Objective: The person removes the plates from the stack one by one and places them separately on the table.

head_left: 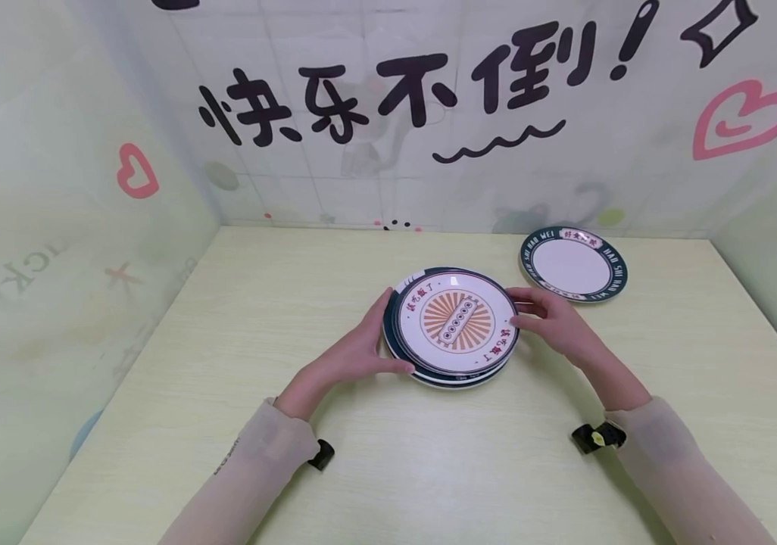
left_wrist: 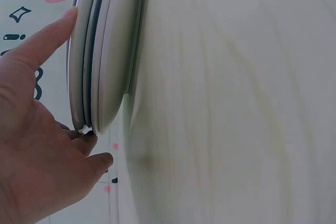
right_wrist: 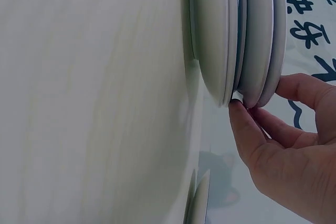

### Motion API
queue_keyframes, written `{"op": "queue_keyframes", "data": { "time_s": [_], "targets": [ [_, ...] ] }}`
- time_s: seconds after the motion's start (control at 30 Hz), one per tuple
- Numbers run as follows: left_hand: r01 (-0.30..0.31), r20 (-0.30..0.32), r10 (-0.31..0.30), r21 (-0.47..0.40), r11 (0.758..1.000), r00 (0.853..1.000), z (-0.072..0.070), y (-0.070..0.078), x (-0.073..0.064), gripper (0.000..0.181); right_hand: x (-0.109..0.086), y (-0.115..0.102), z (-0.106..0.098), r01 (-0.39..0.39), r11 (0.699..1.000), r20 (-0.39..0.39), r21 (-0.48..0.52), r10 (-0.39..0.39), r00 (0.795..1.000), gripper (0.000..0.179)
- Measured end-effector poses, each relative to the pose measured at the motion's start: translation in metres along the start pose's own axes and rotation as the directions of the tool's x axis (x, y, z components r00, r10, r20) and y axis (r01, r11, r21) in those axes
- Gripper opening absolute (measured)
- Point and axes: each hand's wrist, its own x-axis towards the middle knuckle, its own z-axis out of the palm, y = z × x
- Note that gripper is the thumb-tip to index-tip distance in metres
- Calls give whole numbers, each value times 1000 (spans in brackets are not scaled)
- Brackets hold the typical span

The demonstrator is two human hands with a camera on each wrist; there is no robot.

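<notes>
A stack of plates (head_left: 457, 322) sits on the table in the head view; its top plate has an orange sunburst and red lettering, with dark green rims showing below. On the stack's left side, my left hand (head_left: 368, 344) grips the rim, thumb at the front and fingers farther back. My right hand (head_left: 552, 318) pinches the upper plates at the right edge. In the right wrist view its thumb and fingertips (right_wrist: 241, 116) meet the rims of the stacked plates (right_wrist: 260, 40). The left wrist view shows the left thumb and fingers (left_wrist: 86, 142) against the stack's edge (left_wrist: 97, 51).
A single green-rimmed plate (head_left: 572, 265) lies behind and right of the stack, close to my right hand. The pale wooden table (head_left: 259, 303) is bordered by a printed back wall (head_left: 334, 189) and side walls.
</notes>
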Motion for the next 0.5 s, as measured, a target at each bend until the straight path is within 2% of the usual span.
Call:
{"op": "queue_keyframes", "data": {
  "time_s": [0.5],
  "targets": [
    [-7,-5,7,-4,1000,1000,0,-2,1,128,-2,-1,-2,-44,999,9,-2,44,999,53]
  ]
}}
